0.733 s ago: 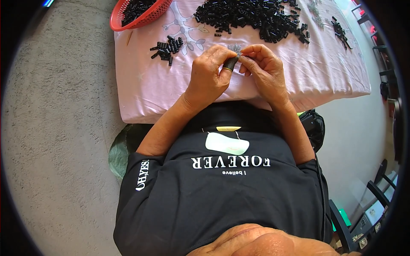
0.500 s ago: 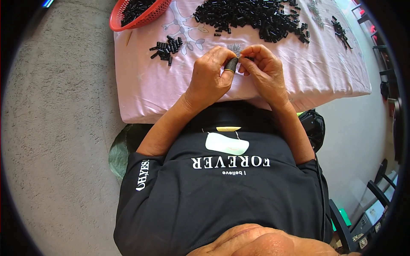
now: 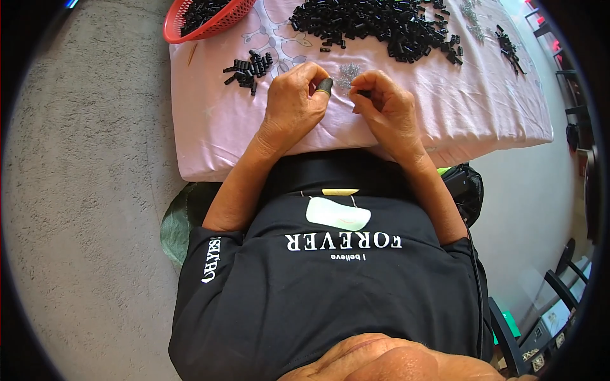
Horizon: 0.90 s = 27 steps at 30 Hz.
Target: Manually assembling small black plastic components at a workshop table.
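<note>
My left hand [image 3: 293, 100] is over the near part of the table, a dark finger cot [image 3: 325, 86] on its thumb. Its fingers curl in a pinch; whatever they hold, if anything, is too small or hidden to make out. A short gap to the right, my right hand [image 3: 389, 109] grips a small black cylindrical part [image 3: 365, 93] between thumb and fingers, mostly covered by them. Just beyond the hands lies a little heap of tiny silvery pieces [image 3: 349, 73]. A small group of similar black parts [image 3: 251, 68] rests left of my left hand.
A large pile of black parts [image 3: 381, 28] spreads over the far side of the pink-clothed table [image 3: 216, 136]. At the far left stands a red plastic basket [image 3: 219, 24] of black parts. More black pieces [image 3: 507, 49] and silvery bits [image 3: 471, 19] lie at the right.
My hands have come apart, the left one moving left and slightly away from me. My right hand has shifted slightly left, still with the black part.
</note>
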{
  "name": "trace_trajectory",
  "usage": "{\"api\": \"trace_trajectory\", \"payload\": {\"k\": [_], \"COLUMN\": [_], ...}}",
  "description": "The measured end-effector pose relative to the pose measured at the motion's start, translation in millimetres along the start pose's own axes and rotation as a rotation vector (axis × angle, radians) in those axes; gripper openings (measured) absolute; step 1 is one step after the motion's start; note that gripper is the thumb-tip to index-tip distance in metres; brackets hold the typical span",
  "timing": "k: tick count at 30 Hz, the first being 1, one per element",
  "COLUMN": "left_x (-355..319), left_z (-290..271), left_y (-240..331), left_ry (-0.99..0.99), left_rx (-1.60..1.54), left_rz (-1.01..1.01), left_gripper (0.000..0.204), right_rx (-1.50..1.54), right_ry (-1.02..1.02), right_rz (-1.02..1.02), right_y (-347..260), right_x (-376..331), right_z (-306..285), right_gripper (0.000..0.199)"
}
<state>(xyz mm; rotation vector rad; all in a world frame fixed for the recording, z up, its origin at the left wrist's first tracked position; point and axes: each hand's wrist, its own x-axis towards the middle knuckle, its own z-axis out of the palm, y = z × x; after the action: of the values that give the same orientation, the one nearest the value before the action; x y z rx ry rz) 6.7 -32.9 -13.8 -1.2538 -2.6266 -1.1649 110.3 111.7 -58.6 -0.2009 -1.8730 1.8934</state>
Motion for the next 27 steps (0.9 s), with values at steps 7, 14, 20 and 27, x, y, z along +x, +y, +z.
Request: {"api": "trace_trajectory", "payload": {"k": [7,14,20,27], "left_x": [-2.0,2.9,6.6,10.4], "left_z": [-1.4,8.7,13.4,5.6], "left_y": [-18.1,-16.0,-20.4,-15.1], "left_ry": [-0.015,0.003,-0.036,-0.040], "left_rx": [0.140,0.085,0.126,0.033], "left_rz": [0.056,0.150,0.154,0.086], "left_gripper": [0.016,0.017,0.019,0.025], "right_rx": [-0.369,-0.270,0.004,-0.005], "right_ry": [-0.009,0.042,0.092,0.083], "right_rz": [-0.082,-0.110,0.010,0.013], "right_y": [-10.5,-5.0,-3.4,-6.2], "right_x": [0.1,1.3,2.7,2.1], "right_z": [4.7,3.5,0.3,-0.7], "right_gripper": [0.015,0.016,0.011,0.011]}}
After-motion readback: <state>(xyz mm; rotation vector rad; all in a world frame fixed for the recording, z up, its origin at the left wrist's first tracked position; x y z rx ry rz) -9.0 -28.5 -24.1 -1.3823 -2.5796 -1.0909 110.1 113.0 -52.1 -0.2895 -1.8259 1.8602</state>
